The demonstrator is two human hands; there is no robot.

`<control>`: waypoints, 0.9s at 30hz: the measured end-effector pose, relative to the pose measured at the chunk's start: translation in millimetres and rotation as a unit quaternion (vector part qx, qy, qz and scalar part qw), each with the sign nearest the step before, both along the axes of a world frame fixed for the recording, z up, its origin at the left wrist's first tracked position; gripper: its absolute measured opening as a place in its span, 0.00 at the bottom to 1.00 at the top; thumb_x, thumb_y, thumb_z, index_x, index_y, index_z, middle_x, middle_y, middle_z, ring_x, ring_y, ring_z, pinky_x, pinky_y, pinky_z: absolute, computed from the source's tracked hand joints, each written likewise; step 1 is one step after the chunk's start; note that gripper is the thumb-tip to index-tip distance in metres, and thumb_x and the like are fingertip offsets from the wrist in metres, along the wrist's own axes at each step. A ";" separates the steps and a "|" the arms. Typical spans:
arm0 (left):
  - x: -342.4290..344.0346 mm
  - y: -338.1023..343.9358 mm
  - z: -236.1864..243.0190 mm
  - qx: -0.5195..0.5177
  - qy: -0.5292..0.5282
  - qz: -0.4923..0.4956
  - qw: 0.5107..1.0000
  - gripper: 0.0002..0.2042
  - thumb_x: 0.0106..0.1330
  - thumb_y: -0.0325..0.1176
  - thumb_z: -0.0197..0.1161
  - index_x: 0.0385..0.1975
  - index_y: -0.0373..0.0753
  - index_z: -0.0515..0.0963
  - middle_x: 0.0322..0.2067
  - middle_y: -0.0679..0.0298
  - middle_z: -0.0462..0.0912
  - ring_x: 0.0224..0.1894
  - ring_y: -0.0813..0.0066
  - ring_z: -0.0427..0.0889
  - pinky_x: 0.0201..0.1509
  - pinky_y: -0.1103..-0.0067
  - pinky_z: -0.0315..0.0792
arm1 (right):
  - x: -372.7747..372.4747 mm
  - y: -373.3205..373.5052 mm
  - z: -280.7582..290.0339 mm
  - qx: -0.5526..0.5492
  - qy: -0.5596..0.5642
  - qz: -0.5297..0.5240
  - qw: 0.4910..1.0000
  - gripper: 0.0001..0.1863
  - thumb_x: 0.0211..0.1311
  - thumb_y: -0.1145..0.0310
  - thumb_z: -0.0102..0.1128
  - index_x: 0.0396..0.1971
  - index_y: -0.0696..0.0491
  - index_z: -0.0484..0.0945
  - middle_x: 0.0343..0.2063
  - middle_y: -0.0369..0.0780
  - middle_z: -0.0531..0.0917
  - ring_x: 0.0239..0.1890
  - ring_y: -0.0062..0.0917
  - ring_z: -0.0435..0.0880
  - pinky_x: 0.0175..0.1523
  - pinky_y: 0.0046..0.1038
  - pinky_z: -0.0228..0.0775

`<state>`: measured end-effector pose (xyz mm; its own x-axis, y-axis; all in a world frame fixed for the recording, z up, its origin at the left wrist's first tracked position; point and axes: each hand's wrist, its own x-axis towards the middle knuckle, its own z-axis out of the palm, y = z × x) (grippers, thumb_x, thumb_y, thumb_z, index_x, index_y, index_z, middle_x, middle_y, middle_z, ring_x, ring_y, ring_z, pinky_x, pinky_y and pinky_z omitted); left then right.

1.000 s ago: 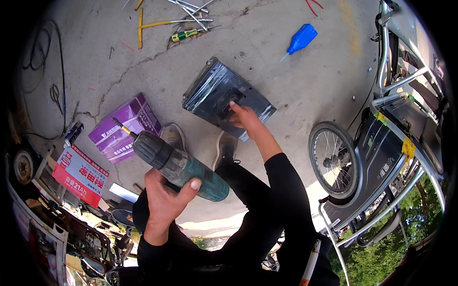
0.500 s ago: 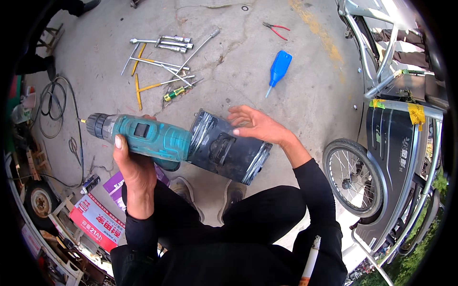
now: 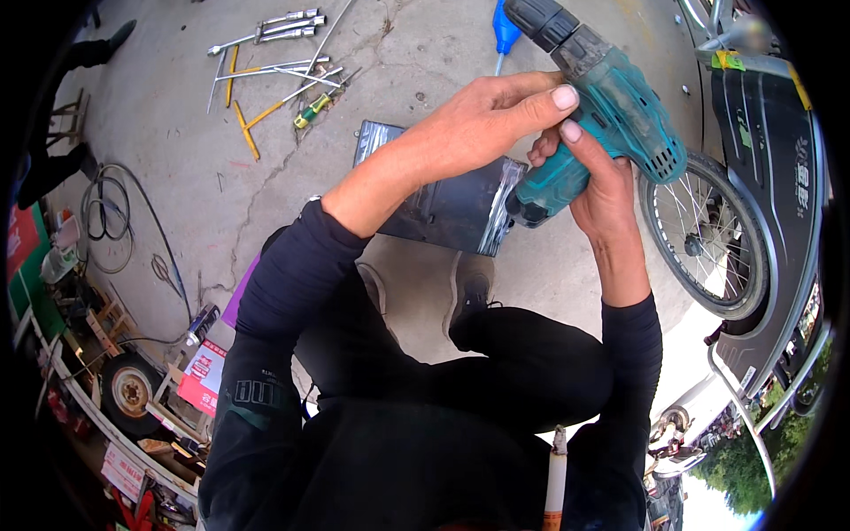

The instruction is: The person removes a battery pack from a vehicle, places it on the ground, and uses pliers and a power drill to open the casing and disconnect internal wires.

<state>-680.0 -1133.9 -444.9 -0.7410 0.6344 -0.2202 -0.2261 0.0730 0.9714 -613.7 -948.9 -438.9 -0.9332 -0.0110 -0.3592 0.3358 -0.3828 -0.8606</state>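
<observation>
A teal cordless drill with a black chuck is held up at the right, chuck pointing to the upper left. My right hand wraps round its handle, thumb on the near side. My left hand reaches across to the drill, its thumb against the side near the trigger; its other fingers are partly hidden behind the tool. Below the hands, a flat black box with clear tape round its ends lies on the ground by my shoes. My left forearm covers part of it.
T-handle wrenches, socket wrenches and a green-yellow screwdriver lie far left. A blue bottle is partly behind the chuck. A spoked wheel stands right, a coiled hose left. A cigarette shows at the lower edge.
The drill has swung from the left over to the right and passed into my right hand. My left hand has followed it across. The black box now rests on the ground, free of my right hand.
</observation>
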 end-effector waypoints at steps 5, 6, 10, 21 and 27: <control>-10.1 -33.6 -46.1 -0.240 0.177 -0.068 0.952 0.26 0.73 0.54 0.60 0.51 0.34 0.84 0.44 0.53 0.88 0.46 0.61 0.87 0.54 0.68 0.78 | 67.9 56.8 13.5 0.376 0.011 -0.144 0.915 0.30 0.62 0.65 0.73 0.61 0.61 0.75 0.34 0.39 0.84 0.34 0.23 0.84 0.48 0.29 0.79; -18.3 -45.1 -60.9 -0.309 0.234 -0.085 0.918 0.25 0.72 0.53 0.61 0.51 0.35 0.83 0.45 0.52 0.88 0.47 0.58 0.87 0.53 0.67 0.78 | 81.5 65.9 15.9 0.432 0.023 -0.143 0.890 0.29 0.61 0.65 0.73 0.61 0.57 0.77 0.36 0.39 0.85 0.34 0.22 0.84 0.47 0.28 0.79; -21.4 -86.2 -115.7 -0.475 0.322 -0.207 0.792 0.22 0.70 0.49 0.62 0.51 0.35 0.82 0.46 0.50 0.87 0.49 0.50 0.86 0.54 0.64 0.78 | 99.8 66.4 30.6 0.400 -0.068 -0.077 0.911 0.23 0.60 0.67 0.73 0.55 0.56 0.81 0.44 0.40 0.87 0.33 0.21 0.82 0.43 0.27 0.76; -34.6 -152.6 -91.1 -0.517 0.272 -0.074 0.808 0.19 0.71 0.42 0.60 0.51 0.34 0.82 0.46 0.49 0.87 0.49 0.50 0.85 0.54 0.64 0.77 | 57.9 67.5 -6.8 0.387 -0.130 0.126 0.904 0.17 0.58 0.69 0.71 0.47 0.57 0.83 0.33 0.36 0.84 0.28 0.18 0.78 0.36 0.25 0.73; -15.1 -230.1 -82.1 -0.533 0.159 0.036 0.830 0.18 0.71 0.42 0.59 0.51 0.35 0.83 0.45 0.49 0.88 0.48 0.52 0.86 0.53 0.65 0.77 | 101.1 142.1 -108.1 0.729 -0.008 0.199 0.655 0.16 0.52 0.67 0.71 0.42 0.52 0.84 0.31 0.52 0.87 0.38 0.51 0.86 0.42 0.47 0.77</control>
